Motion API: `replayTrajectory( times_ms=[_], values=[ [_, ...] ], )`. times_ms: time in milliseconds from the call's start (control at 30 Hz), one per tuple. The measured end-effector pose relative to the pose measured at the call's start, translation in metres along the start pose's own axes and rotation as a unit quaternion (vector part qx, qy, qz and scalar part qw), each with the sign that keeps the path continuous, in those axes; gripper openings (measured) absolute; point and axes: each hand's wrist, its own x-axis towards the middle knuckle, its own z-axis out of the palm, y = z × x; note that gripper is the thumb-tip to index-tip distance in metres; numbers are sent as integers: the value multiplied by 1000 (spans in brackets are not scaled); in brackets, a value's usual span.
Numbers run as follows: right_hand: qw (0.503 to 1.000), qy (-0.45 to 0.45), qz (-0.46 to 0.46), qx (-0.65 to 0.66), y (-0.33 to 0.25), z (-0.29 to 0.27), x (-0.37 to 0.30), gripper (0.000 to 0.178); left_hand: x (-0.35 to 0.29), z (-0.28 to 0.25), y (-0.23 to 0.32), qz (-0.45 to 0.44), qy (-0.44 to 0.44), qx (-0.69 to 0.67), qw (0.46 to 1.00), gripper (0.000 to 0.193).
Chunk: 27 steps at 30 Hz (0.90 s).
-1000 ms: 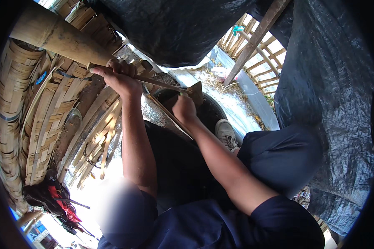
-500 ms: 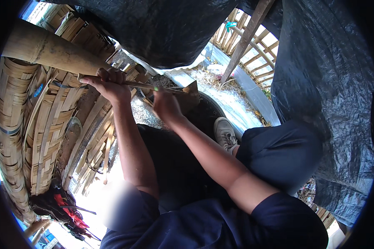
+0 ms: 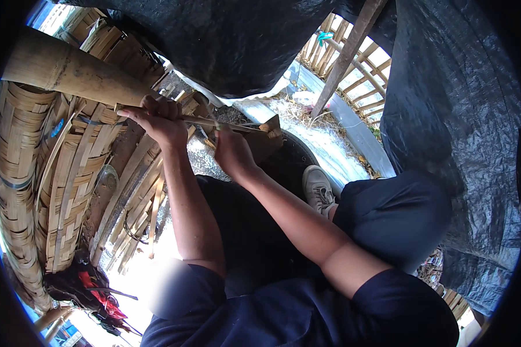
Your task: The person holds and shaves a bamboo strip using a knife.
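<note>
A narrow bamboo strip (image 3: 200, 120) runs slantwise across the upper middle. My left hand (image 3: 165, 124) is closed around its left part, thumb stretched along it toward the near end. Farther along, my right hand (image 3: 234, 155) is closed beside the strip. A thin curved piece (image 3: 210, 113) rises at its fingertips; whether the hand holds this or something else is unclear. The strip's far end reaches a wooden block (image 3: 272, 128) near a dark round tub rim (image 3: 301, 147).
A thick bamboo pole (image 3: 78, 72) juts in from the left, above rolled woven bamboo panels (image 3: 20, 168). Black plastic sheeting (image 3: 446, 115) hangs at the right and top. A slanting wooden post (image 3: 350, 55) stands at the upper right. My shoe (image 3: 318, 185) is below the tub.
The right hand, blurred earlier, now looks sharp beside the strip, and the thin curved piece shows above its fingers. The whole view has shifted slightly; my left hand keeps its grip.
</note>
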Motion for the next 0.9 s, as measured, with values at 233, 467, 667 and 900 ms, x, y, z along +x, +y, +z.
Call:
replayTrajectory(
  times_ms=[233, 467, 667, 900],
  values=[
    [981, 73, -95, -155, 95, -7, 40, 17, -2, 11, -3, -19, -10, -11, 1000, 66],
    [990, 14, -104, -96, -15, -5, 2, 17, 1, -4, 3, -8, -11, 3, 1000, 67],
    [986, 14, -11, -167, 85, -12, 32, 24, -3, 18, -4, -19, -12, 6, 1000, 66],
    [990, 43, -102, -90, 5, 1, 3, 18, -1, 4, 0, -8, -17, 19, 1000, 65]
  ],
)
